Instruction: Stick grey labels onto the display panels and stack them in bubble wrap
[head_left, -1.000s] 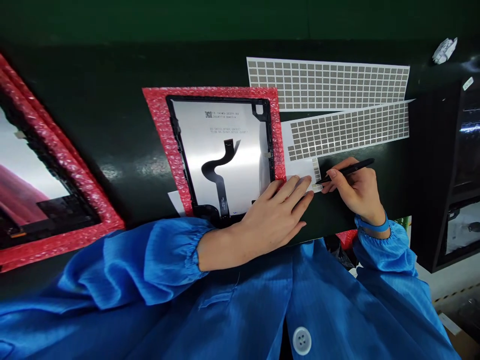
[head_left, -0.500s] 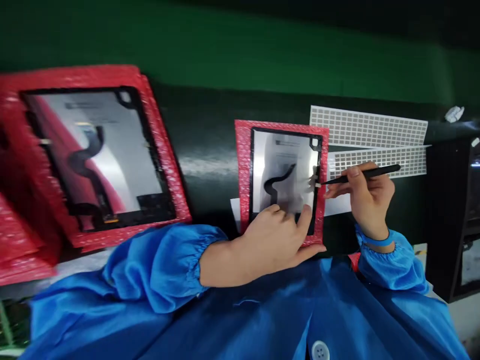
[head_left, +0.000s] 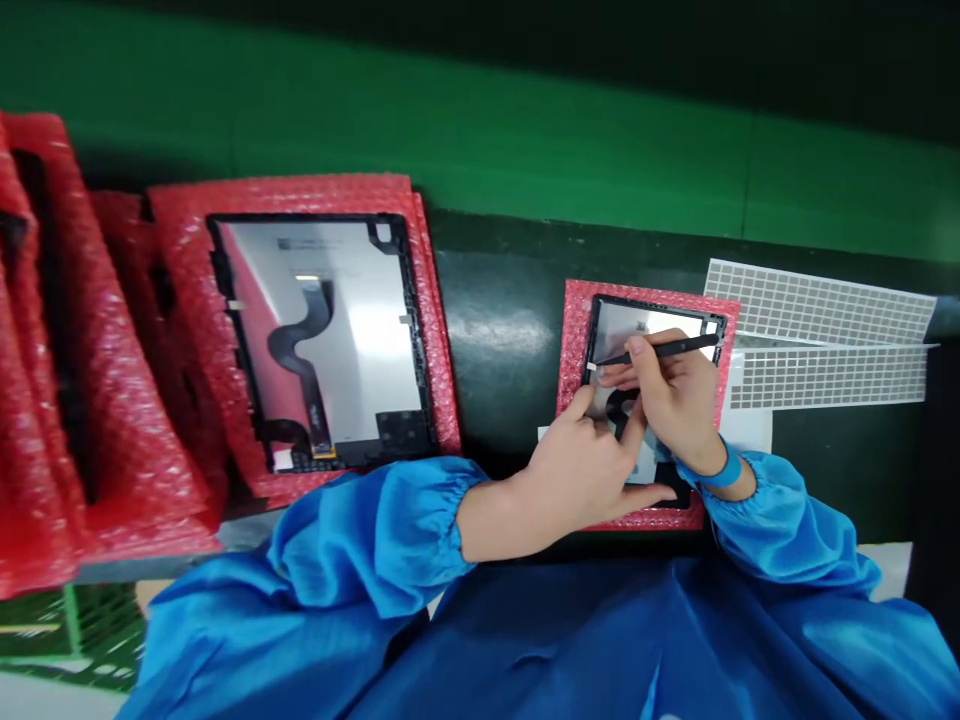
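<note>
A tablet-sized display panel (head_left: 619,322) lies back side up on a red bubble-wrap sheet (head_left: 574,335). My right hand (head_left: 675,395) pinches slim black tweezers (head_left: 679,346). Their tip is at the panel's left frame, beside a small white piece (head_left: 592,367). Fingers apart, my left hand (head_left: 581,465) rests over the panel's lower left part, with the thumb stretched along the lower edge. A dark flex cable (head_left: 619,402) on the panel is partly covered by both hands.
To the left, a larger-looking panel (head_left: 352,340) with a curved flex cable lies on red bubble wrap. Several red bubble-wrap packs (head_left: 127,400) lean at the far left. Two sheets of small grey labels (head_left: 825,378) lie on the right. A green crate (head_left: 105,630) stands below left.
My right hand with the tweezers has moved from the panel's right edge across to its left edge. My left hand stays on the panel. The view has shifted left.
</note>
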